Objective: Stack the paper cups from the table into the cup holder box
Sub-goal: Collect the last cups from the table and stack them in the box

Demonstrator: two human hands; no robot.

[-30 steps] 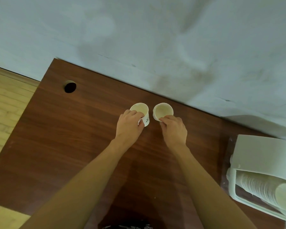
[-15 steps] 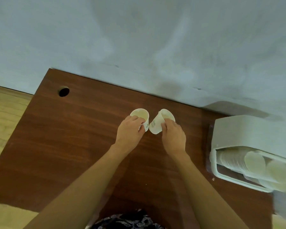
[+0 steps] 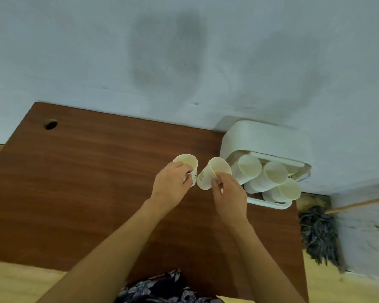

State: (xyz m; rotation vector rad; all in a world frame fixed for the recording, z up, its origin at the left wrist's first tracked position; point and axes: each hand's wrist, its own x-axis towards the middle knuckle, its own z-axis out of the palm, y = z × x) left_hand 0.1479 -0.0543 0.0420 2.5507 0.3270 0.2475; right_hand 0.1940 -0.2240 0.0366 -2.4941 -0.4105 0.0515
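Your left hand (image 3: pixel 171 189) grips one paper cup (image 3: pixel 187 165), your right hand (image 3: pixel 229 193) pinches a tilted cup (image 3: pixel 212 173); the cup holder box (image 3: pixel 265 141) already holds stacks, these two remain

Bare forearms; dark floral-print garment (image 3: pixel 162 289) below.

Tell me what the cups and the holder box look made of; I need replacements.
The cup in the right hand: thin matte paper, cream inside, small print on the wall. The holder box: apparently moulded white plastic, smooth, rounded corners, though the finish is hard to judge.
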